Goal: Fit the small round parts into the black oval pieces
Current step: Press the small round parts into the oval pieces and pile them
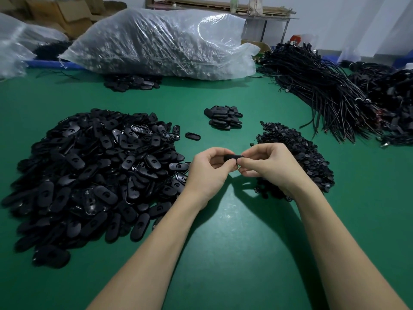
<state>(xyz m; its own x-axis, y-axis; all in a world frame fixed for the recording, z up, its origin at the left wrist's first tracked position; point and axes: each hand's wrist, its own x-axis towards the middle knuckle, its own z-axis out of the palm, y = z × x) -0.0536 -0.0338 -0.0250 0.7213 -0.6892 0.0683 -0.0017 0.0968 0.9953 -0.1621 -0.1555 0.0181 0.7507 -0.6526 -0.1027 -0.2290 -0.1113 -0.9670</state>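
Above the green bench (223, 231), between two black heaps, we see both hands meet on one black oval piece (234, 156). Left hand (209, 170) holds its left end, fingers curled round it. Right hand (268, 164) pinches the right end, thumb and fingertips closed on it. Whether a small round part sits in the piece, we cannot tell: fingers cover it.

Left of the hands we note a large heap of oval pieces (89, 175), one stray oval piece (192, 136) just beyond its edge. Right of the hands, partly under the right wrist, lies a heap of small round parts (297, 153). Farther back sits a small pile of oval pieces (224, 117). At the bench's far side: a clear plastic sack (161, 41) and bundles of black cables (319, 86).
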